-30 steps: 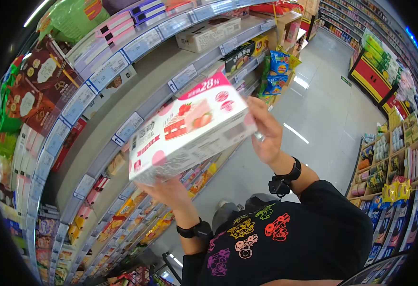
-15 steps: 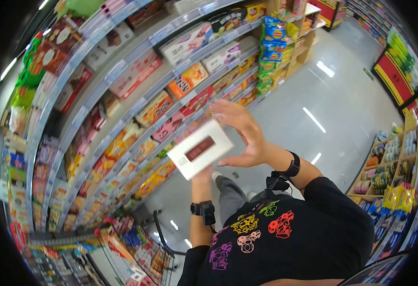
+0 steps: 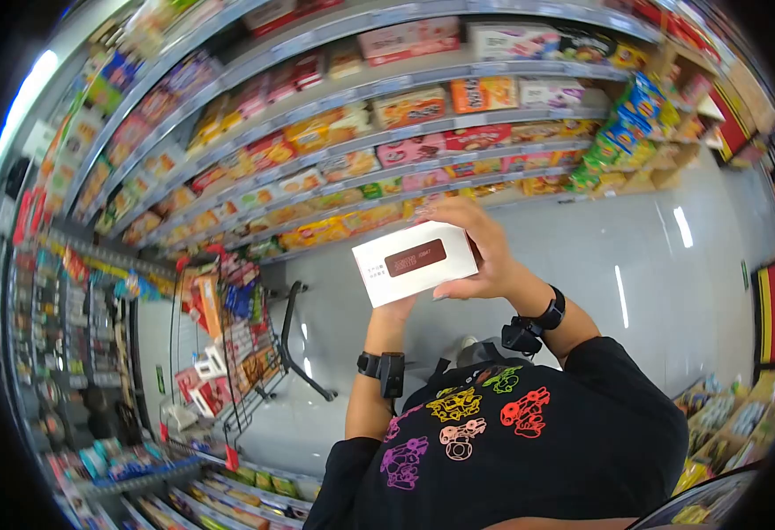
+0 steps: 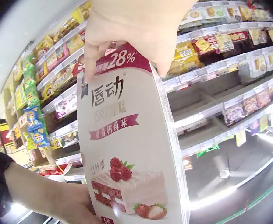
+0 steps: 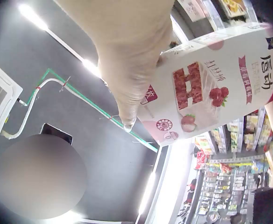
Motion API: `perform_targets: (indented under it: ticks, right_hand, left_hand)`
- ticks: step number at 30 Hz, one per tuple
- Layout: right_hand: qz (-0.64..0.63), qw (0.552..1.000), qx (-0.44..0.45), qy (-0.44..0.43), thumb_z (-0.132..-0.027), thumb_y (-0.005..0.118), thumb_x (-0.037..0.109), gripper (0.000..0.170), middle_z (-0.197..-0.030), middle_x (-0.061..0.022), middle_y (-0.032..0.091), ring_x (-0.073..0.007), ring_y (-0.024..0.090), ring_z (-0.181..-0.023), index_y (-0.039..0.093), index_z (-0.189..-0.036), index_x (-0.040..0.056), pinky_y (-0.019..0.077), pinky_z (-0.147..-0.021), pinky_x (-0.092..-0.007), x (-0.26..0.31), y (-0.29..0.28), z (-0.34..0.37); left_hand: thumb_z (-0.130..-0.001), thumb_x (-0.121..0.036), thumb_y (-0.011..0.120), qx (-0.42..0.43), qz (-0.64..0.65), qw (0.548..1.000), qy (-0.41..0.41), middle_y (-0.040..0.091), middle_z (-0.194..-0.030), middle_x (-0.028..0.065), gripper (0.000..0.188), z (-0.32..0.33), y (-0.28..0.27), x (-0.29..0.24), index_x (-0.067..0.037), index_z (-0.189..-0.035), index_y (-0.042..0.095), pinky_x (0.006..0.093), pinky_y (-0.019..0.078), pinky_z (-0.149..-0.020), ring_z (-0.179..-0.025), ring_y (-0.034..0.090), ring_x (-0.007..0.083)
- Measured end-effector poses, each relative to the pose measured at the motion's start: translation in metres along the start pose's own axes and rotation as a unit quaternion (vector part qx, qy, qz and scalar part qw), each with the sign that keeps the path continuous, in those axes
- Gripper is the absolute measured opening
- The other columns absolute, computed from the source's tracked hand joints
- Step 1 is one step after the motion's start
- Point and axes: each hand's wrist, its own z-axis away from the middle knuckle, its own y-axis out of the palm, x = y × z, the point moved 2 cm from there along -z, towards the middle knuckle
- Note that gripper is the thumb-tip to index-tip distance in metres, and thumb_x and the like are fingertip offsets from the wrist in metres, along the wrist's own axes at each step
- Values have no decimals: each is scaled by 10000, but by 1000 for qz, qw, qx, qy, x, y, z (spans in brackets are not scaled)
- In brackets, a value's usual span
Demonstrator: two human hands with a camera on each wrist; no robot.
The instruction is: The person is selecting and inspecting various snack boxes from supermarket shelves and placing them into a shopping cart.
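Both hands hold a white cake box (image 3: pixel 415 262) in front of the chest. In the head view its small end with a dark red label faces up. Pink-red printing, a cake slice and berries cover its broad side in the left wrist view. My left hand (image 4: pixel 131 28) grips one end, thumb and fingers on opposite sides. From the head view, that hand's fingers are mostly hidden under the box. The right hand (image 3: pixel 486 249) clasps the other end, its thumb along the near edge and its fingers over the far side.
Shelves (image 3: pixel 387 86) of boxed and bagged snacks curve across the front. Hanging chip bags (image 3: pixel 621 132) line the shelf end. A shopping cart (image 3: pixel 288 340) with several packages stands on the left. More goods (image 3: pixel 732 411) are displayed at the lower right.
The box has turned from its broad printed face to its small end and come closer to the body. The right hand, loose half a second ago, grips it again. The view has swung left toward the cart.
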Motion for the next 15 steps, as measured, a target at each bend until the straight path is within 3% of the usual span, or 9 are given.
perform_targets:
  ticks: [7,11,13,15]
  right_hand:
    - [-121,988,85,-39,-606,809,382,804,-1121,-162,566,-284,555,-1027,454,-1223,7,416,-884,-388,7,145,-46]
    - [-185,970,160,-14,-617,808,351,856,-1142,-167,543,-276,558,-1036,389,-1285,18,419,-896,-390,13,245,-54]
    - [-191,962,197,-4,-605,812,264,856,-1151,-156,544,-281,554,-1059,371,-1303,40,421,-910,-388,18,292,-62]
    - [-170,960,223,18,-580,811,200,848,-1162,-141,546,-288,548,-1072,378,-1296,66,416,-918,-395,21,330,-62]
  left_hand:
    - [-916,-434,417,-150,26,983,99,542,-1226,100,500,91,-52,-109,-91,-1278,449,405,484,-892,-1095,549,253]
    - [-946,-466,292,-219,11,967,133,545,-1226,80,496,150,-108,-180,-139,-1282,453,409,504,-856,-1082,560,247]
    - [-942,-472,304,-281,26,945,163,547,-1222,58,487,184,-123,-214,-153,-1275,457,411,512,-836,-1060,570,247]
    - [-922,-495,350,-351,39,918,179,540,-1224,51,502,223,-177,-230,-150,-1269,460,433,516,-822,-1043,573,266]
